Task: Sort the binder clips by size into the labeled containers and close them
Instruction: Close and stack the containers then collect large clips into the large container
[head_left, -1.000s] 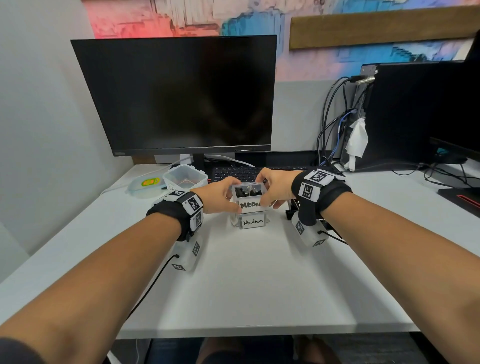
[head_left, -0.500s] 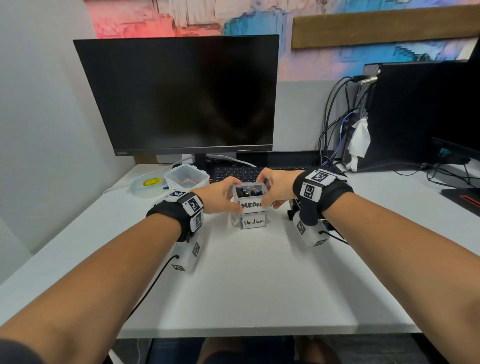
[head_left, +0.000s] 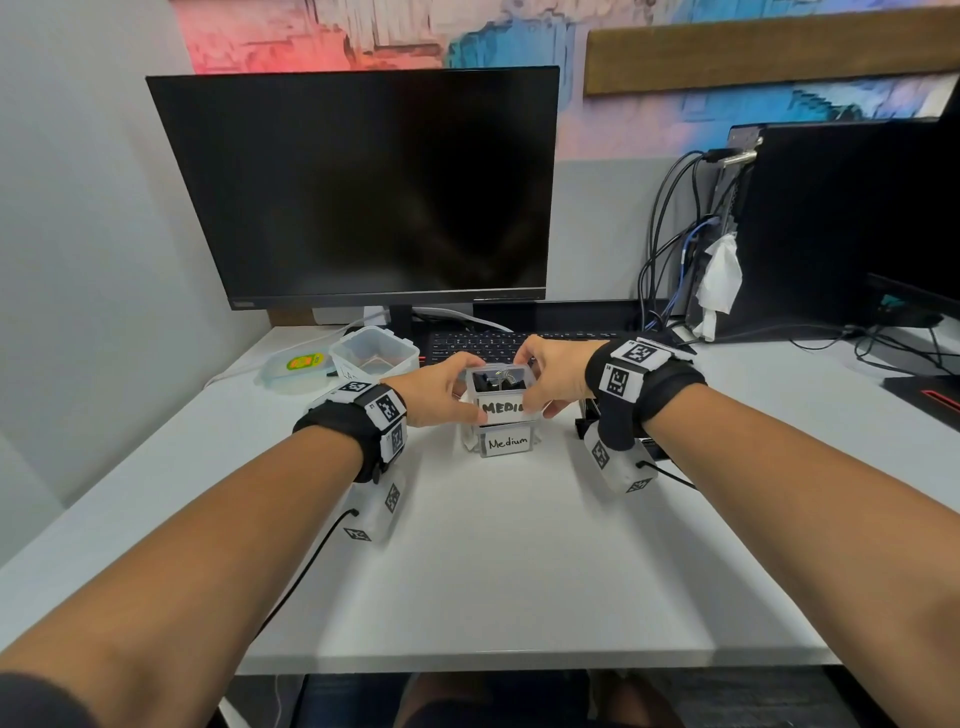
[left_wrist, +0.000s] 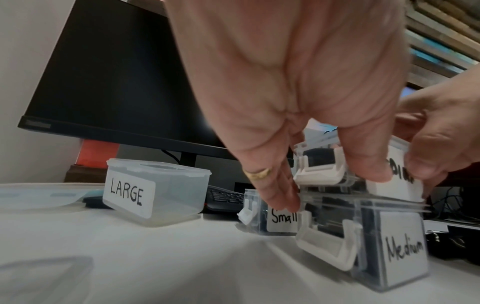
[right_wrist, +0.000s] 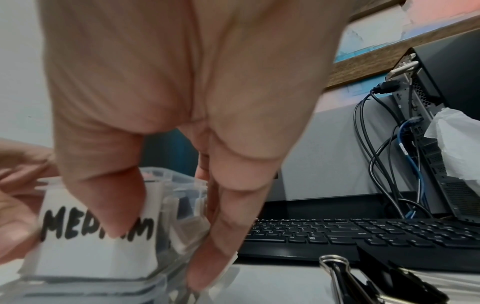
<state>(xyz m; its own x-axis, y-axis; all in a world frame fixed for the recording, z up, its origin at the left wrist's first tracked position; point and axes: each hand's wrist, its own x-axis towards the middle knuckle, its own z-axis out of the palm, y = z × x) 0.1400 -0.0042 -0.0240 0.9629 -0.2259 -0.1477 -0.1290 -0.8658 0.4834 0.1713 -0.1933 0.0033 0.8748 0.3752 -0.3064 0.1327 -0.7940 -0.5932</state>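
Head view: the upper box (head_left: 501, 397), marked MEDIUM, sat squarely on the lower Medium box (head_left: 506, 441), and the two hands met on it from opposite sides. The left hand (head_left: 441, 389) clasped its left wall, the right hand (head_left: 553, 382) its right wall, both equally near. Black clips showed through its top. The LARGE tub (head_left: 374, 356) stood open, back and left of the stack.

Left wrist view: the left hand's (left_wrist: 298, 92) thumb pressed the upper box's (left_wrist: 337, 164) label face while the fingers (left_wrist: 280, 193) reached down past its white side latch (left_wrist: 318, 174), which stood flipped out, as did the lower box's. A Small box (left_wrist: 272, 218) sat just behind the stack.

Right wrist view: the right hand (right_wrist: 182, 123) pinched the upper box (right_wrist: 98, 236), thumb on the label, fingers (right_wrist: 215, 246) down the right wall by its latch. A loose large clip (right_wrist: 376, 281) lay right of the stack. The latches on both side walls likely wanted pressing inward next.
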